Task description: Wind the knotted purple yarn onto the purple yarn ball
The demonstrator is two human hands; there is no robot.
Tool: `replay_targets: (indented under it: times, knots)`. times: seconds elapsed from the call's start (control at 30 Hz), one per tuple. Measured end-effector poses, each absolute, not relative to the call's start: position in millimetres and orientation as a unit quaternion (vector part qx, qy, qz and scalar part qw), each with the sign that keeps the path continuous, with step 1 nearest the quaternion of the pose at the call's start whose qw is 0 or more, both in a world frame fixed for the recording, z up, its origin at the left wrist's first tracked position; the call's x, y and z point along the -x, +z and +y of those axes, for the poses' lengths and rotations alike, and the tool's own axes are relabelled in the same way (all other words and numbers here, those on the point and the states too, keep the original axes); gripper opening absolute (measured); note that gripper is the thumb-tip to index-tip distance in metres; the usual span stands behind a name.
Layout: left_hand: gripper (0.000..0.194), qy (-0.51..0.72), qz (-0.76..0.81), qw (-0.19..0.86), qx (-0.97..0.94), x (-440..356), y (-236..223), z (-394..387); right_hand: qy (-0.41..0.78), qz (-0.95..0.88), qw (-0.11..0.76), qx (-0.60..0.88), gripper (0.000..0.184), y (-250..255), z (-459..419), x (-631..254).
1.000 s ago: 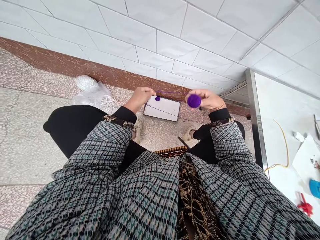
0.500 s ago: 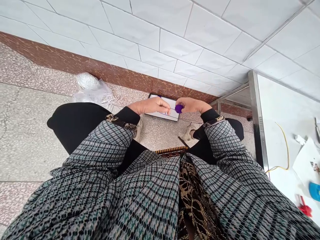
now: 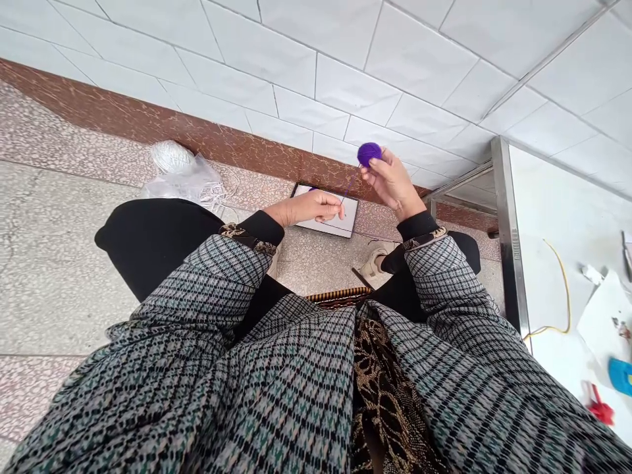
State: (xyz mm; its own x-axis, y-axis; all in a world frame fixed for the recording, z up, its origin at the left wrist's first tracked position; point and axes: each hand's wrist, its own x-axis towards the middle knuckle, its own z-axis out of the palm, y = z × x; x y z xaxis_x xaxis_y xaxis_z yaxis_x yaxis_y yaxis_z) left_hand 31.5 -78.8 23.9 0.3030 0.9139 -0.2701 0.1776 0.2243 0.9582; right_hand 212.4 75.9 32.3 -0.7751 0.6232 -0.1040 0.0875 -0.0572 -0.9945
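A small ball of purple yarn (image 3: 369,154) is held up in the fingers of my right hand (image 3: 394,181), in front of the wall. From it a strand of purple yarn (image 3: 350,185) runs down to my left hand (image 3: 316,207), whose fingers are pinched together on it. Below my hands a flat white board with a black rim (image 3: 344,232) lies on the floor. At its far edge a bit of purple shows, partly behind my left hand. A thin dark line of yarn crosses the board towards the right.
White cord in a clear plastic bag (image 3: 185,176) lies on the floor at left, by the brown skirting (image 3: 232,149). A white table (image 3: 543,289) with a metal leg stands at right, bearing a yellow cable (image 3: 567,299), a blue object (image 3: 620,375) and a red object (image 3: 601,412).
My right hand has risen up and to the right with the yarn ball, away from my left hand. The strand between them has lengthened. My left hand has shifted slightly right.
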Motion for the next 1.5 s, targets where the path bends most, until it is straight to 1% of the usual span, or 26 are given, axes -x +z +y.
replay_targets:
  times: [0.03, 0.07, 0.1, 0.17, 0.23, 0.27, 0.3, 0.33, 0.43, 0.5, 0.57, 0.63, 0.7, 0.83, 0.9, 0.97, 1.03, 1.1, 1.17, 1.23, 1.3, 1.37, 1.43, 1.5]
  knots:
    - [0.020, 0.298, 0.491, 0.605, -0.552, -32.8, 25.0, -79.2, 0.623, -0.691, 0.199, 0.308, 0.052, 30.3, 75.1, -211.3]
    - [0.021, 0.294, 0.482, 0.607, -0.559, -33.1, 26.3, -79.5, 0.567, -0.732, 0.181, 0.332, 0.045, 28.8, 73.5, -211.0]
    - [0.022, 0.297, 0.479, 0.604, -0.564, -32.5, 27.7, -79.7, 0.515, -0.776, 0.141, 0.335, 0.040, 28.1, 71.2, -211.6]
    - [0.022, 0.319, 0.494, 0.584, -0.560, -29.7, 30.2, -80.0, 0.452, -0.849, 0.011, 0.273, 0.036, 29.8, 65.9, -214.8]
    - [0.021, 0.347, 0.521, 0.565, -0.537, -26.6, 31.1, -80.0, 0.473, -0.859, -0.108, 0.164, 0.037, 34.8, 61.9, -219.9]
    - [0.020, 0.362, 0.530, 0.564, -0.520, -25.6, 30.8, -80.0, 0.513, -0.839, -0.139, 0.115, 0.039, 37.8, 61.1, -222.7]
    - [0.018, 0.379, 0.533, 0.569, -0.499, -25.3, 30.0, -80.1, 0.564, -0.809, -0.145, 0.079, 0.042, 40.6, 61.2, -225.4]
    - [0.016, 0.401, 0.530, 0.578, -0.473, -25.7, 28.8, -80.1, 0.620, -0.773, -0.128, 0.056, 0.046, 42.9, 62.2, -227.9]
    - [0.006, 0.490, 0.508, 0.596, -0.383, -29.6, 23.5, -79.5, 0.746, -0.663, -0.009, 0.056, 0.064, 46.0, 69.0, -234.3]
    - [0.004, 0.543, 0.506, 0.583, -0.332, -31.5, 19.1, -78.0, 0.781, -0.615, 0.067, 0.086, 0.073, 46.4, 74.6, -237.7]
    - [0.007, 0.569, 0.515, 0.565, -0.303, -30.7, 13.9, -75.7, 0.796, -0.583, 0.123, 0.109, 0.076, 48.0, 79.0, -240.7]
    - [0.007, 0.571, 0.530, 0.556, -0.289, -27.1, 7.5, -73.2, 0.794, -0.564, 0.179, 0.138, 0.074, 52.3, 81.1, -243.2]
    - [0.005, 0.551, 0.556, 0.554, -0.283, -22.8, 0.4, -70.9, 0.778, -0.556, 0.236, 0.173, 0.068, 58.5, 81.5, -245.0]
    - [0.010, 0.449, 0.630, 0.539, -0.333, -21.2, -10.0, -68.7, 0.745, -0.539, 0.341, 0.198, 0.052, 63.7, 87.5, -243.8]
    - [0.010, 0.380, 0.604, 0.560, -0.421, -25.1, -10.4, -69.0, 0.715, -0.541, 0.376, 0.232, 0.046, 56.1, 96.3, -239.9]
    - [0.013, 0.330, 0.537, 0.581, -0.515, -29.7, -7.3, -70.1, 0.663, -0.566, 0.384, 0.305, 0.042, 41.7, 106.2, -234.4]
    - [0.017, 0.315, 0.485, 0.569, -0.585, -32.0, -1.4, -72.0, 0.581, -0.620, 0.362, 0.384, 0.038, 25.4, 112.3, -228.9]
    - [0.021, 0.317, 0.466, 0.537, -0.628, -30.0, 5.7, -74.2, 0.481, -0.701, 0.297, 0.436, 0.036, 13.2, 111.9, -225.5]
    - [0.025, 0.323, 0.464, 0.510, -0.648, -23.6, 12.3, -76.6, 0.405, -0.783, 0.184, 0.435, 0.035, 9.2, 106.1, -225.8]
    - [0.028, 0.338, 0.487, 0.485, -0.643, -14.7, 16.8, -78.4, 0.382, -0.843, 0.044, 0.376, 0.035, 13.2, 98.2, -229.4]
    - [0.029, 0.363, 0.529, 0.452, -0.620, -6.1, 18.2, -78.9, 0.406, -0.868, -0.078, 0.276, 0.034, 22.1, 91.0, -234.6]
    - [0.028, 0.384, 0.574, 0.417, -0.591, -0.7, 16.9, -77.5, 0.474, -0.851, -0.151, 0.170, 0.035, 32.0, 85.4, -239.1]
    - [0.024, 0.396, 0.606, 0.394, -0.567, -0.6, 13.9, -74.9, 0.575, -0.798, -0.159, 0.090, 0.040, 40.3, 80.9, -241.4]
    - [0.021, 0.395, 0.616, 0.405, -0.549, -6.5, 10.7, -72.4, 0.673, -0.730, -0.107, 0.050, 0.052, 45.7, 77.4, -240.7]
